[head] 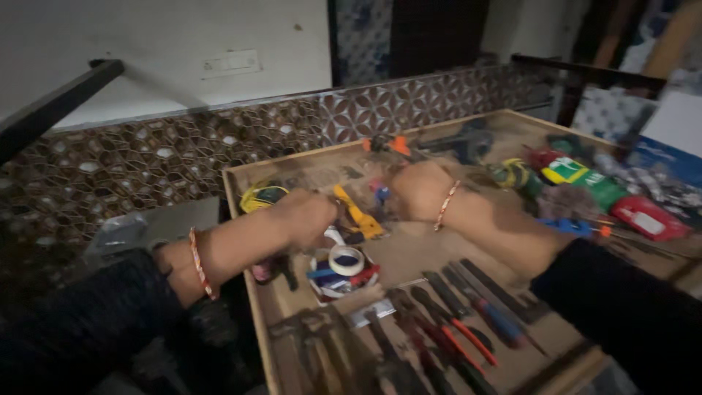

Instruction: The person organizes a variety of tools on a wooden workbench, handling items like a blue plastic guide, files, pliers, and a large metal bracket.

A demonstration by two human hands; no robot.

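Note:
A shallow wooden tray [241,219] holds many hand tools. My left hand [307,218] reaches over its left side, fingers curled against the upper end of a yellow-handled tool [360,217]. Blur hides whether it grips the tool. My right hand [418,190] hovers over the tray's middle in a loose fist, next to a small blue and red item [381,193]. What lies inside the fist is hidden. Both wrists wear thread bracelets, and both sleeves are dark.
Below the hands sits a small bowl with tape rolls [345,261]. Pliers and screwdrivers [446,329] lie along the tray's front. A green and yellow can [581,178], a red case [647,217] and a yellow wire coil [259,196] are also inside. A patterned tile wall [146,161] runs behind.

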